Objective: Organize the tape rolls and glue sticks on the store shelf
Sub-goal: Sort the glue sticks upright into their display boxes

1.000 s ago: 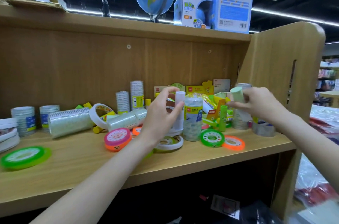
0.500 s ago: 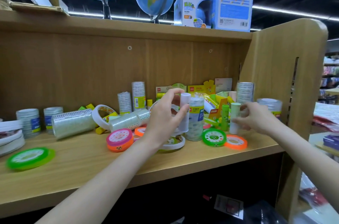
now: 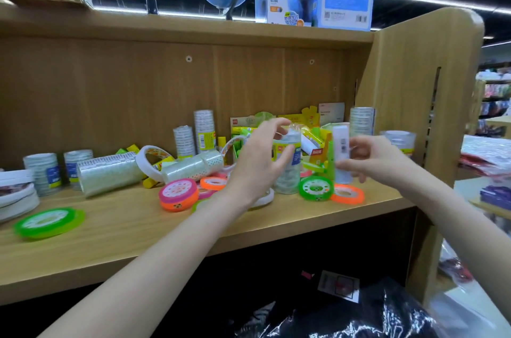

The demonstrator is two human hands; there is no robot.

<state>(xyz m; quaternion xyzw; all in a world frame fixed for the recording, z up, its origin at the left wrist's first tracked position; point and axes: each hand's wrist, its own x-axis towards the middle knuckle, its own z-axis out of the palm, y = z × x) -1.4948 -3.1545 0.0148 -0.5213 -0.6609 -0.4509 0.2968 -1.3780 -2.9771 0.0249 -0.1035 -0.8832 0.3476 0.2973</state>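
Task early-stage: tape rolls (image 3: 107, 174) lie toppled at 9 o'clock on the shelf (image 3: 138, 224). Left hand (image 3: 260, 166) spread wide by the upright tape stack (image 3: 287, 163). Right hand (image 3: 370, 160) beside a white glue stick (image 3: 341, 144); grip indeterminate.

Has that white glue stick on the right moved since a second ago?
Yes. The white glue stick has come down from up in the right hand and stands beside the green tape roll on the shelf.
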